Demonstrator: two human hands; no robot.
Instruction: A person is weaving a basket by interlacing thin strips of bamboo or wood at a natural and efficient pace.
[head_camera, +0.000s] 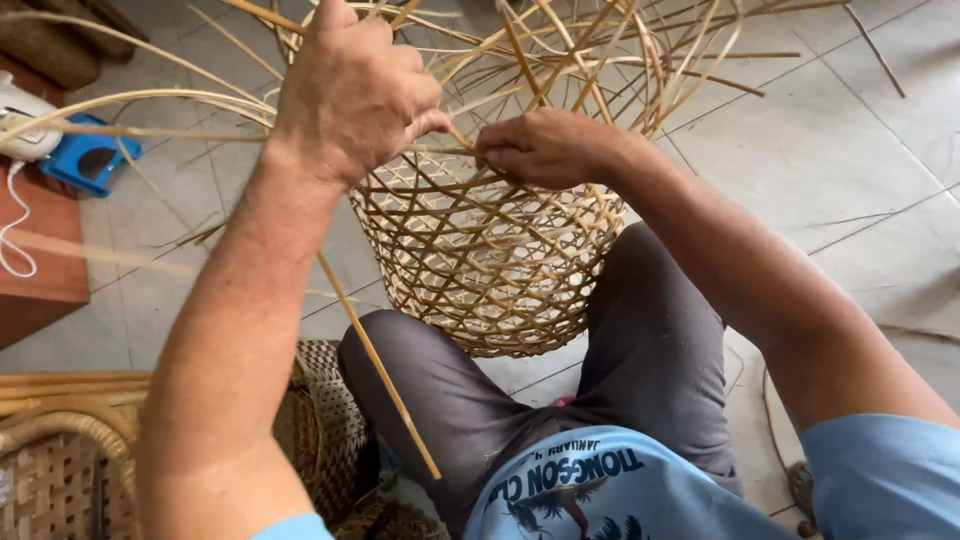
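Between the knees, one unfinished woven basket (480, 260), two hands, left hand (350, 95) and right hand (545, 148), pinching its rim strips

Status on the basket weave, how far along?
Done: the open-lattice body of the pale bamboo-strip basket is woven. In hand: left hand and right hand pinch strips at its upper edge. Left: long loose bamboo strips stick out beyond the edge, unwoven.

Looks like a home craft spot, informal weaving workshop on the floor. Evidence: pale tiled floor (850, 150) littered with loose bamboo strips (880, 60), half-woven open-lattice basket (480, 260) between the seated person's knees, finished woven rattan pieces (60, 470) stacked at lower left, wooden furniture edge (40, 260) with a blue-and-white gadget (70, 150) nearby.
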